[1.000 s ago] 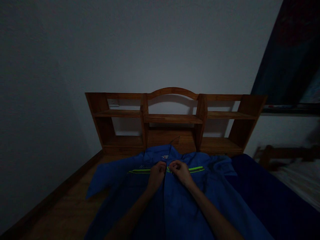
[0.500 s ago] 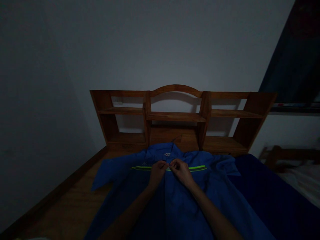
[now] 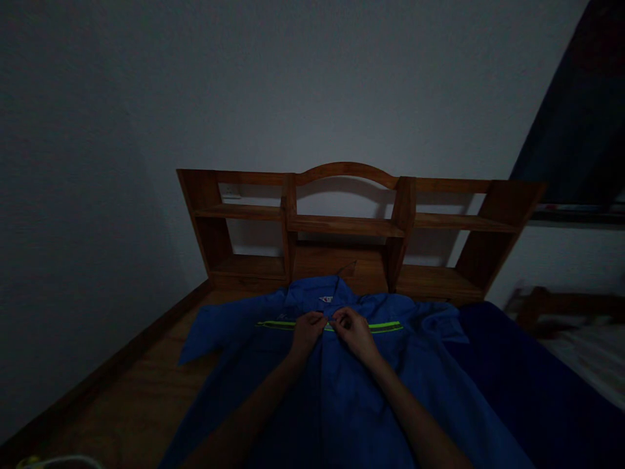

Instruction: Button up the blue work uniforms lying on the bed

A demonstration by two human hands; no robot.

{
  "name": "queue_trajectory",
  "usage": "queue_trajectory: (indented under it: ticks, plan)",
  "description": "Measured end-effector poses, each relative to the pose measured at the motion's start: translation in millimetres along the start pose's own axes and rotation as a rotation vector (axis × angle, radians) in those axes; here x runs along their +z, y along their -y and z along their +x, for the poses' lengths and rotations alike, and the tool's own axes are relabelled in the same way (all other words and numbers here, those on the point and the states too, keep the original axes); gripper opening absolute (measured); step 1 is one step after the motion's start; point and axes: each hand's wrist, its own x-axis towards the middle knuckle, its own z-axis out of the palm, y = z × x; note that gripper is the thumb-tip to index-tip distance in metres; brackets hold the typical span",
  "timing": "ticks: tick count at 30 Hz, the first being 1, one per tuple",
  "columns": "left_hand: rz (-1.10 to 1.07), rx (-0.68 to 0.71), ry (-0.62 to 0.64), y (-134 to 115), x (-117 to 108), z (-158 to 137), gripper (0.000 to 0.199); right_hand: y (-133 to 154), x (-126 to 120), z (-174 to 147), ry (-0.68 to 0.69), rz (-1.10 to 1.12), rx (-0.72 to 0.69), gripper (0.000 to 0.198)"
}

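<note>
A blue short-sleeved shirt (image 3: 361,391) lies spread face up, collar toward the wooden shelf unit, with a yellow-green stripe across its chest. My left hand (image 3: 308,331) pinches the front opening of the shirt just below the collar. Close beside it, my right hand (image 3: 352,331) pinches the other side of the same opening, thumb and forefinger together. The fingertips of both hands nearly meet. Whatever small part of the placket lies between them is too dark and small to make out.
Behind the collar stands a wooden headboard with shelves (image 3: 346,226) against a pale wall. Bare wooden boards (image 3: 146,384) show at left. A dark blue cloth (image 3: 537,384) lies at right, near another wooden bed frame (image 3: 576,301). A pale cord (image 3: 73,458) shows at bottom left.
Both hands stay at the shirt's front opening with only slight finger movement. The view has shifted a little, and the pale cord shows more at bottom left.
</note>
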Motion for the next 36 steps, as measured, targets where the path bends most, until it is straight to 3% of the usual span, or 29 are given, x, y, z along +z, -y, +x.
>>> queue_trajectory:
  ticks: [6, 13, 19, 26, 36]
  plan:
    - [0.016, -0.005, -0.049, 0, -1, -2, 0.009, 0, 0, 0, 0.002, 0.086, 0.071, 0.018]
    - [0.127, 0.22, -0.037, 2, 6, -6, 0.016, -12, 1, 3, 0.013, 0.325, 0.183, 0.028]
    - [0.158, 0.204, 0.05, 7, 7, -4, 0.025, -23, 3, 7, 0.061, 0.442, 0.288, 0.033]
    - [0.178, 0.227, 0.124, 6, 2, -1, 0.02, -17, 1, 8, 0.106, 0.498, 0.353, 0.033]
    - [0.335, 0.228, 0.118, 0, 1, -3, 0.012, -18, 2, 7, 0.099, 0.495, 0.362, 0.031]
